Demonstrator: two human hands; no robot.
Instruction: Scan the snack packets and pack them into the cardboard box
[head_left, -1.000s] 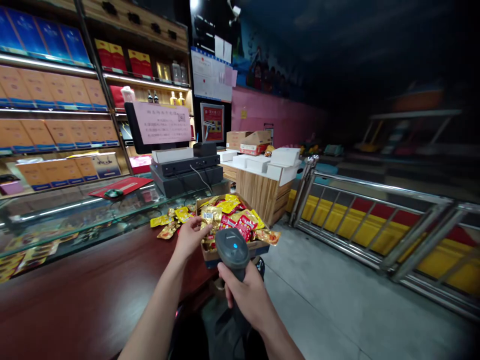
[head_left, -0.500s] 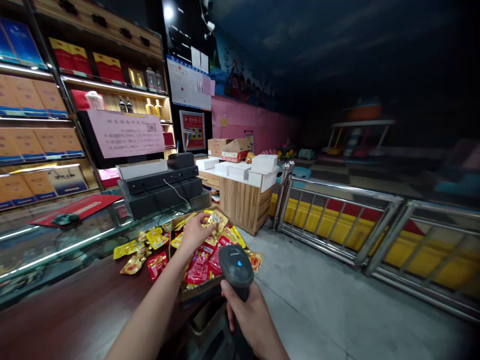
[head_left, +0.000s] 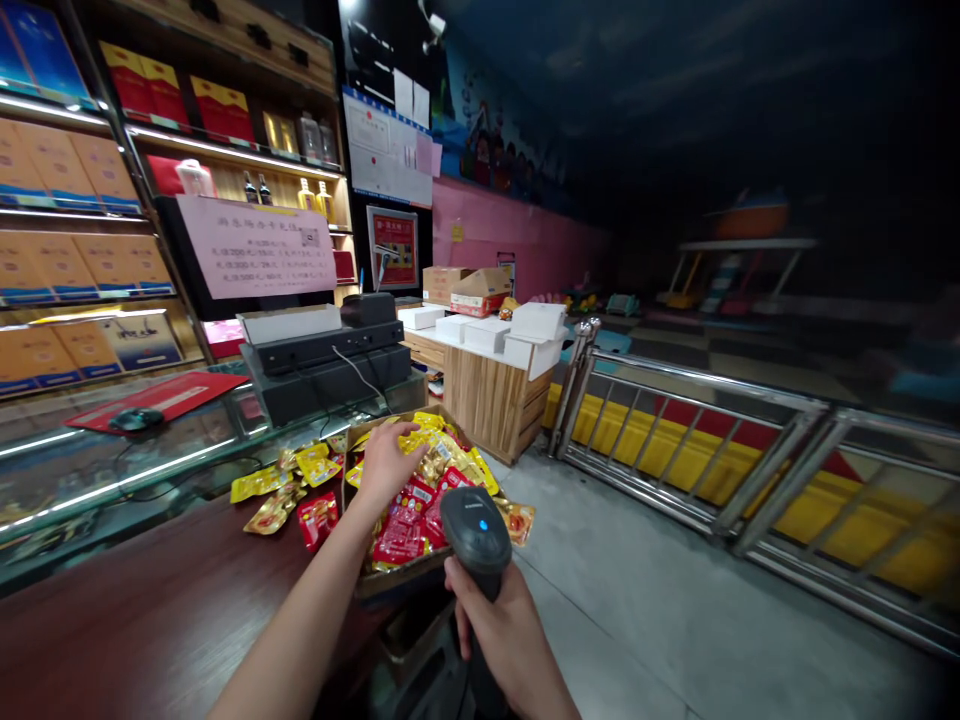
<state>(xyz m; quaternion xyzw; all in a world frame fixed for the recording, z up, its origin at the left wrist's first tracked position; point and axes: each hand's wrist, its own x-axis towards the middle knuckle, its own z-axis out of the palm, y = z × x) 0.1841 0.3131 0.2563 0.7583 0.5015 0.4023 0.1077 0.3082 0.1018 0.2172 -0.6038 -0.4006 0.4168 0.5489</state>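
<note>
My right hand [head_left: 502, 620] is wrapped round the handle of a dark barcode scanner [head_left: 477, 530], which shows a lit blue dot on its head. The scanner head is in front of a cardboard box [head_left: 401, 578] heaped with small snack packets. Over the left part of that box hovers my left hand [head_left: 388, 465], its thumb and index finger apart and the other fingers partly hidden. Beside its fingertips lies a gold snack packet [head_left: 444, 458]. Red snack packets [head_left: 405, 530] fill the near side of the box; yellow ones are at the back.
Loose packets [head_left: 274, 505] lie left of the box on the dark red wooden counter [head_left: 187, 610]. A glass counter [head_left: 180, 450] bears a mouse [head_left: 136, 419] and a black till machine [head_left: 330, 365]. To the right are grey floor and a metal railing [head_left: 697, 390].
My left hand has drawn slightly left, away from the gold packet, and its fingers have parted. The scanner stays in my right hand. The view has shifted slightly.
</note>
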